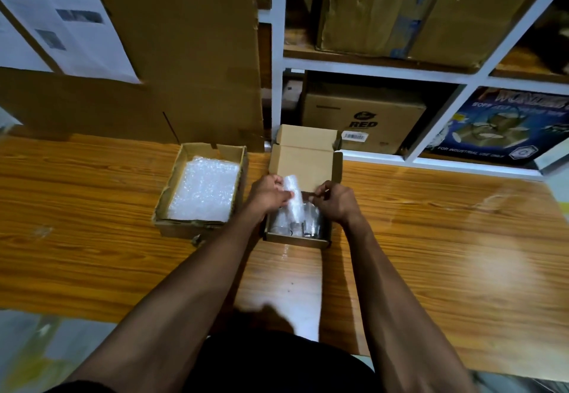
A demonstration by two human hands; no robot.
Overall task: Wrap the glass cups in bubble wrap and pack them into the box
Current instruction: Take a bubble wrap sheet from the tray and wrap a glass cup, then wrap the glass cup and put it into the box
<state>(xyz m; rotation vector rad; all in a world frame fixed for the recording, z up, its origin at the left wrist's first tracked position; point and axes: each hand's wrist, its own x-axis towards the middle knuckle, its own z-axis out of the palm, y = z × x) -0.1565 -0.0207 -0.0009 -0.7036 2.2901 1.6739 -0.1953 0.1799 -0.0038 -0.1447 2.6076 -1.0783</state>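
A small open box [297, 236] stood on the wooden table [431, 238], its lid flap raised at the far side. Over it, a cup rolled in bubble wrap [291, 200] was held upright by the left hand [267, 196], whose fingers were curled round the bundle's left side. The right hand [335, 204] was poised just right of the bundle, thumb and fingertips pinched together; whether a loose edge of wrap was caught in that pinch could not be told. Lower in the box, clear glass cups [309, 226] could be made out, apparently unwrapped, though glare left this uncertain. To the left, a shallow tray box [201, 187] with a stack of bubble wrap sheets [204, 190] lay near at hand.

The step in hand was judged to be the seating of the wrapped cup in the box. It would be done well if the loose end of the wrap were kept tucked under or against the cup, so that the roll could not spring open. The bundle was best lowered straight down, not dropped, and set snugly against the box wall. Contact with bare glass was to be avoided, since an unwrapped neighbour could be chipped.
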